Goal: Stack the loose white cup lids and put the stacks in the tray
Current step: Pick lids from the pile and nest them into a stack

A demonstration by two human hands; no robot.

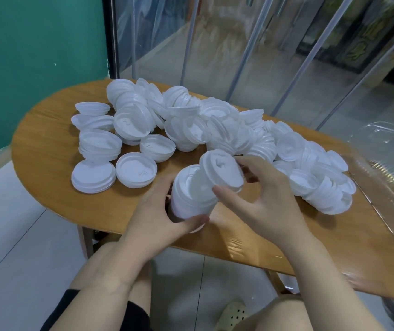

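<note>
**Lids being nested at the table's near edge**

Lids stack is sitting gripped in the left hand; the right hand is pinching one lid, tilting it on. Seating it squarely should help. Loose lids are lying beyond; the tray is waiting at the right edge.

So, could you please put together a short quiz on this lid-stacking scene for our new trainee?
1. True or false: the clear tray at the table's right end already holds stacks of lids.
2. Which hand grips the stack of lids? A) left hand B) right hand C) neither
3. Fill in: the right hand holds a single lid just above the ____.

Key:
1. False; no lids show in it.
2. A
3. stack
</note>
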